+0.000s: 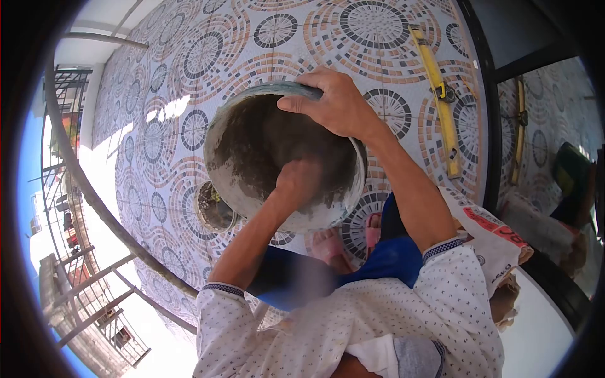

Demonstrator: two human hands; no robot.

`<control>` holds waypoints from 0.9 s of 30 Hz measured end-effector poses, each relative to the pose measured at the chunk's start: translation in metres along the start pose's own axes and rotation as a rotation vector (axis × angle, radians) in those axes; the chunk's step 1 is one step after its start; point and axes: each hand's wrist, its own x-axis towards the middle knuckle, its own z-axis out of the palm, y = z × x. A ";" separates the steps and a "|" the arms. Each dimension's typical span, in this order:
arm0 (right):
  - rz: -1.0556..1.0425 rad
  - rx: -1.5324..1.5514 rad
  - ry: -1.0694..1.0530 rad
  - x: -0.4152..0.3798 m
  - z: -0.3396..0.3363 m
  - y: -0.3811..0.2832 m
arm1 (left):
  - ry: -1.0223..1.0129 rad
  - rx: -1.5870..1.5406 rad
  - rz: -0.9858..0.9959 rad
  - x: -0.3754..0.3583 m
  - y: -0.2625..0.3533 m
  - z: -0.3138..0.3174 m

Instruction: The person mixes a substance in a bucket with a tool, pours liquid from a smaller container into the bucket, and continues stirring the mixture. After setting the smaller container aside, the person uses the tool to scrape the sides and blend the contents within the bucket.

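Observation:
A large grey bucket (220,142), its inside smeared with wet mortar-like material (261,126), is tipped with its mouth toward me. My right hand (334,101) is closed over the far rim, thumb inside and fingers outside. Inside the bucket is my left hand (301,179), blurred and turned away, so its fingers and anything in them cannot be made out. Close to the bucket's left side stands a smaller container (213,205) with dirty, crusted walls.
A yellow spirit level (433,69) lies on the patterned tile floor (271,60) at right, with a tape measure (445,92) on it. A printed paper sack (482,230) stands by my right arm. Dark-framed glass (535,113) borders the right; a curved railing (94,192) runs along the left.

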 end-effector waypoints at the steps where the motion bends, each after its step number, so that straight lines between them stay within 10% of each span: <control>1: -0.021 0.003 -0.007 0.000 0.002 -0.001 | -0.057 0.046 0.008 -0.003 -0.001 -0.001; 5: -0.037 -0.016 -0.006 -0.003 0.014 -0.003 | 0.269 0.243 0.179 -0.021 -0.018 0.018; 8: -0.028 -0.025 -0.010 -0.004 0.018 -0.003 | -0.014 0.218 0.087 -0.022 -0.014 0.012; 14: -0.103 -0.029 0.087 -0.006 0.024 0.003 | 0.141 0.434 0.213 -0.034 -0.020 0.025; 27: -0.030 -0.029 0.046 -0.007 0.029 -0.007 | -0.603 0.318 -0.194 -0.018 -0.042 -0.044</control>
